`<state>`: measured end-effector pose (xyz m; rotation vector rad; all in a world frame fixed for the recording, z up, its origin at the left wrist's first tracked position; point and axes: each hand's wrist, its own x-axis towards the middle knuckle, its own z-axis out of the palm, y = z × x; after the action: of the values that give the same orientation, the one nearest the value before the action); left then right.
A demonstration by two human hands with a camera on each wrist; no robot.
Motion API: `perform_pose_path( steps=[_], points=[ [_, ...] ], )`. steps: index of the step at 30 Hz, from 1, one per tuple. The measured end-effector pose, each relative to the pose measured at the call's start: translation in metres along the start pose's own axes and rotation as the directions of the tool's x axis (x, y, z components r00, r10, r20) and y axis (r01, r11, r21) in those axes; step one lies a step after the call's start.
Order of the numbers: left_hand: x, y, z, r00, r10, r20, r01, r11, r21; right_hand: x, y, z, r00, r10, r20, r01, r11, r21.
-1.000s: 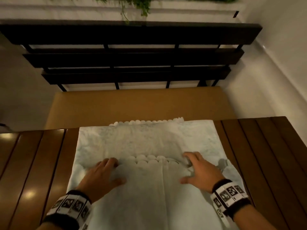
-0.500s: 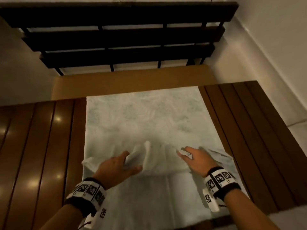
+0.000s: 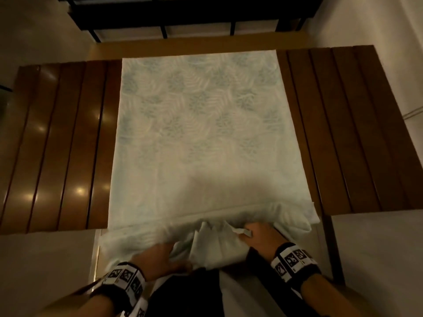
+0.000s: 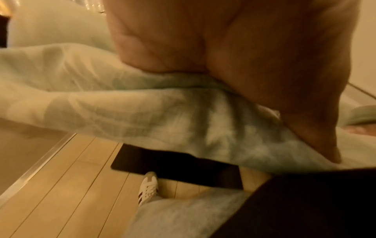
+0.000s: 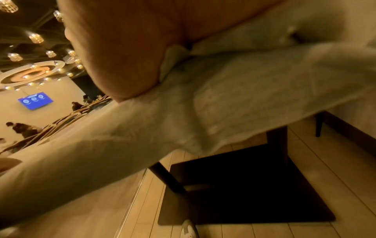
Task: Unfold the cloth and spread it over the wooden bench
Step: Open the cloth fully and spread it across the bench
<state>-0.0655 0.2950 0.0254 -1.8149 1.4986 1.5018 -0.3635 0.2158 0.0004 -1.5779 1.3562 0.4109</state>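
Note:
A pale cloth point(image 3: 196, 124) with a faint leaf print lies across the middle of the dark wooden slatted bench point(image 3: 57, 138), from its far edge to its near edge. Its near end hangs bunched past the bench's front edge. My left hand point(image 3: 160, 255) grips that bunched edge on the left, with the cloth point(image 4: 142, 104) running under the palm. My right hand point(image 3: 256, 234) pinches a fold of the same edge on the right, and the cloth point(image 5: 223, 96) drapes below the fingers. Fingertips of both hands are hidden in the fabric.
Bare slats point(image 3: 343, 133) lie on either side of the cloth. A dark slatted backrest point(image 3: 194, 10) and a tan ledge point(image 3: 183, 45) stand beyond the bench. Below are bench legs point(image 5: 168, 178), a pale plank floor point(image 4: 61, 185) and my white shoe point(image 4: 148, 188).
Both hands have drawn the cloth's near layer toward me, off the front edge of the bench. The scalloped fold seen a second ago has opened out, and more cloth lies flat.

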Motion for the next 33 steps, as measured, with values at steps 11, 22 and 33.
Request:
perform_pose_path(
  steps=[11,22,33],
  points=[
    [0.043,-0.041,0.059,0.988,-0.057,0.140,0.050,0.997,0.055,0.011,0.028,0.066,0.964,0.170,0.203,-0.125,0.968,-0.217],
    [-0.006,-0.103,-0.096,0.747,-0.199,-0.635,0.003,0.955,-0.296,-0.028,0.028,-0.061,0.756,0.307,-0.578,-0.165,0.944,0.286],
    [0.024,-0.107,-0.089,0.668,-0.410,-0.622,0.087,0.872,-0.481,0.009,0.064,-0.102,0.635,0.493,-0.595,-0.265,0.862,0.432]
  ],
)
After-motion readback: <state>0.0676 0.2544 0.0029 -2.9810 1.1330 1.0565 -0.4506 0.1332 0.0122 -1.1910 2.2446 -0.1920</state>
